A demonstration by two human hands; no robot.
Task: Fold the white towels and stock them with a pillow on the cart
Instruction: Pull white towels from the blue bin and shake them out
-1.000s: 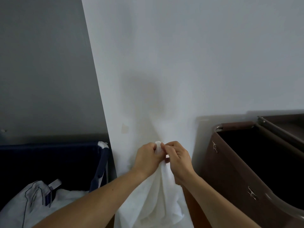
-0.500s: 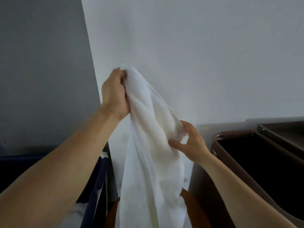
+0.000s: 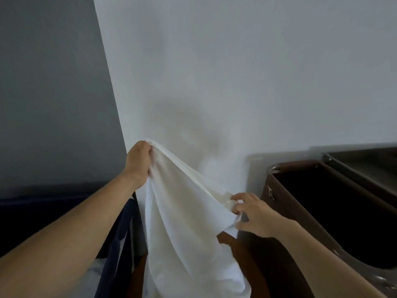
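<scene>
The left hand (image 3: 138, 163) grips one end of the white towel (image 3: 184, 214), its fingers (image 3: 148, 149) curled tight round a bunched corner, and holds it up in front of the pale wall (image 3: 236, 72). The right hand (image 3: 255, 216) pinches the towel's upper edge further along, thumb and fingers closed on a fold of cloth. Between the two hands the edge runs as a slanting line, high at the left and low at the right, and the rest of the towel hangs down in loose folds to the bottom of the view.

Half a second ago the left hand was raised much higher against the wall and the right hand only touched the cloth from the side with spread fingers; now the left hand has come down and the right has taken hold of the edge, further out to the right. A second ago both hands were close together on one corner, so the towel has been drawn wider since.

To the right stands a brown bin (image 3: 285, 203) with a dark inside, near the right hand. At the lower left is a dark blue hamper (image 3: 120, 244), partly behind the left forearm
</scene>
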